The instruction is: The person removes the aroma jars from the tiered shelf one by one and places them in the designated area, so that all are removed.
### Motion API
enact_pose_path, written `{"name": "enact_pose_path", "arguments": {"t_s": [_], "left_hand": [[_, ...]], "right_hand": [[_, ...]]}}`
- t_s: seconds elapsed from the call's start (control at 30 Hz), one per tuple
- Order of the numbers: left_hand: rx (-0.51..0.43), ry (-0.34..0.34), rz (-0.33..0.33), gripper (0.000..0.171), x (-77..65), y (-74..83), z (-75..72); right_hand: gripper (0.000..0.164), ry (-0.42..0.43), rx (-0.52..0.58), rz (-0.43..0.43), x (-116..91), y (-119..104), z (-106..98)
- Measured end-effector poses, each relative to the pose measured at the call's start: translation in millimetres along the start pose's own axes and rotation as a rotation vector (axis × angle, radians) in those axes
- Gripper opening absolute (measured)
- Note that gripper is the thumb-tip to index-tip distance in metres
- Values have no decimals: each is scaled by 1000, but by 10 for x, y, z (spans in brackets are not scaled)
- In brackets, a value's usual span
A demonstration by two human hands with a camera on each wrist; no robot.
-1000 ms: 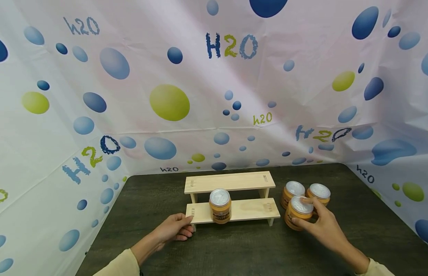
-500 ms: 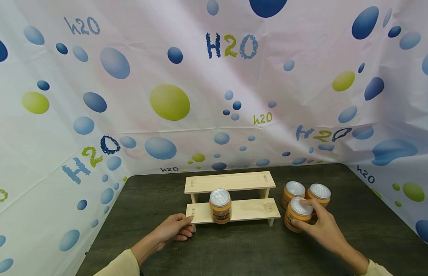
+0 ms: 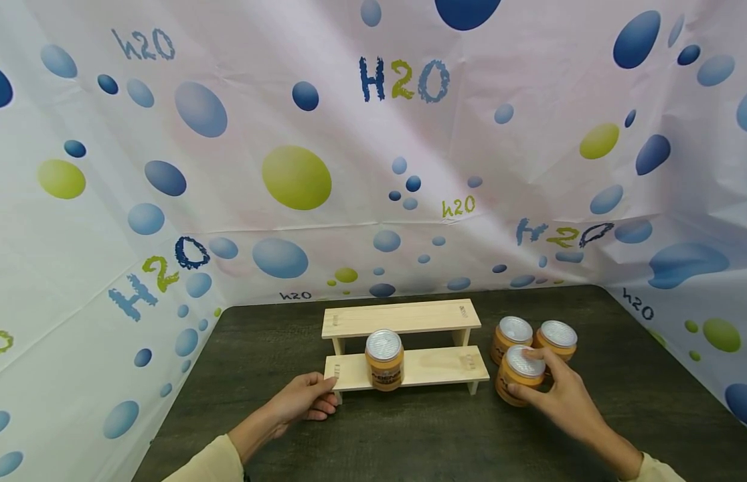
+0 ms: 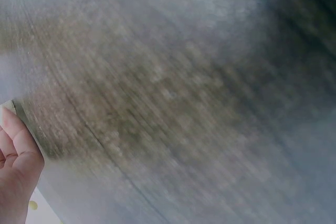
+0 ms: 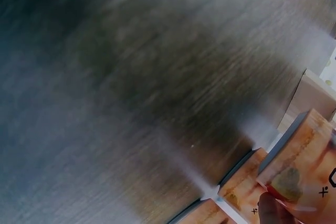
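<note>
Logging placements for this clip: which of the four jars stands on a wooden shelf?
The leftmost jar, on the front, lower shelf. The other three jars are grouped off to the right, none on a shelf.

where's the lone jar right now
In the head view, the orange jar stands on the wooden rack's lower step, left of its middle, with the upper step behind.

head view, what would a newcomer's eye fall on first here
Most likely the backdrop behind the dark table, with its blue and green spots and H2O lettering. Next, centrally, the lone orange jar on the front wooden shelf, which the left hand grips at its left end. Then the right hand, on the table's right side, gripping the front jar of a cluster of three.
</note>
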State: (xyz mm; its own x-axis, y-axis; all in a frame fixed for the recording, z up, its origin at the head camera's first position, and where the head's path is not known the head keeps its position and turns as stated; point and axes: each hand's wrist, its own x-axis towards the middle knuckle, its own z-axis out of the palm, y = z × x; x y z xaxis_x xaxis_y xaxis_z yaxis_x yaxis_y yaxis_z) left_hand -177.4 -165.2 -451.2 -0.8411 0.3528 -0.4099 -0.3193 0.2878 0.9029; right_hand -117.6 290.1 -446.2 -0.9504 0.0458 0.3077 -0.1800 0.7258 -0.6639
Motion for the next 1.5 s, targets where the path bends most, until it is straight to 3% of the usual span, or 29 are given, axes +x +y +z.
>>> {"name": "enact_pose_path", "arguments": {"t_s": [1.5], "left_hand": [[8,7,0,37,-8,2,0]], "right_hand": [[67,-22,-18,30,-5,25,30]]}}
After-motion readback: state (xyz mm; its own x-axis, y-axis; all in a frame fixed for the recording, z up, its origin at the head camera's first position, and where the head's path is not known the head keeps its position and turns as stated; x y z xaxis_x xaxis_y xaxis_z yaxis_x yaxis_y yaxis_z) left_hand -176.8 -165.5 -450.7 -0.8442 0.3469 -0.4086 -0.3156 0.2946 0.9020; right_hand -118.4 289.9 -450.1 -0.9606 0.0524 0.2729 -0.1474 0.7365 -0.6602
